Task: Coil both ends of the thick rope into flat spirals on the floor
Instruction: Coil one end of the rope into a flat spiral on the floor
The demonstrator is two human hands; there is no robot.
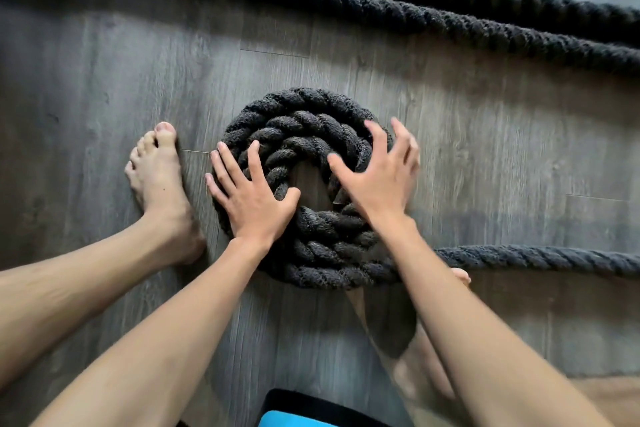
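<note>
1. The thick rope (304, 184) is dark and fuzzy, made of fat twisted strands; one end of it lies on the grey wood floor (104, 62) as a flat round spiral, right in front of the person, with a small bare gap in the middle.
2. The left hand (251, 198) lies flat and open on the left side of the spiral, fingers spread wide; it holds nothing, it only presses down.
3. The right hand (377, 173) is over the right side of the spiral, fingers spread and bent like a claw; it looks blurry, and I cannot tell if it touches the rope; it grips nothing.
4. A loose tail of rope (540, 258) runs off to the right from the near edge of the spiral; two more long runs of rope (398, 10) lie far up the floor, well apart from the spiral.
5. A bare foot (159, 180) stands just beside the spiral on the left.
6. I think this rope is heavy and bendy but a bit springy, so the rings may want to open up; its rough fuzz should stop it slipping on the floor.
7. A good way to hold it is flat palms on top to keep the rings down, and a full hand wrapped round the loose tail near the spiral to pull the next ring in snug.
8. It will not break, so firm pushing is fine.
</note>
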